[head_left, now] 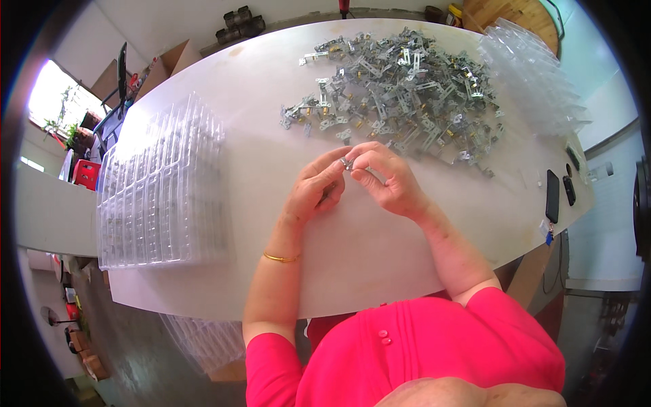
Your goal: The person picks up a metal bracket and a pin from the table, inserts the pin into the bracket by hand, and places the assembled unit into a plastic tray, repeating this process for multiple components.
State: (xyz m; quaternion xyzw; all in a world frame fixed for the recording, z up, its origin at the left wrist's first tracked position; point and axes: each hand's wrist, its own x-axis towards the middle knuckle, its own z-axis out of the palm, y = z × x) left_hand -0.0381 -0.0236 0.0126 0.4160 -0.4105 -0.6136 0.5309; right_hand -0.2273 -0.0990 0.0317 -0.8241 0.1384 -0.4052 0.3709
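Observation:
My left hand (317, 188) and my right hand (386, 182) meet over the middle of the white table, fingertips close together. Between them they pinch a small metal bracket part (348, 163), mostly covered by the fingers. Something grey also shows inside the curled left fingers, too small to make out. Just beyond my hands spreads a big heap of silvery metal bracket parts (413, 88), some with brass-coloured pieces. To the left stands a tall stack of clear plastic trays (163, 197) with compartments.
More clear plastic trays (532, 78) lie at the far right. A black phone (553, 197) and small dark items rest by the right edge of the table (271, 81). Below the near left edge are further clear trays (203, 339). A cardboard box (178, 60) stands beyond the far left edge.

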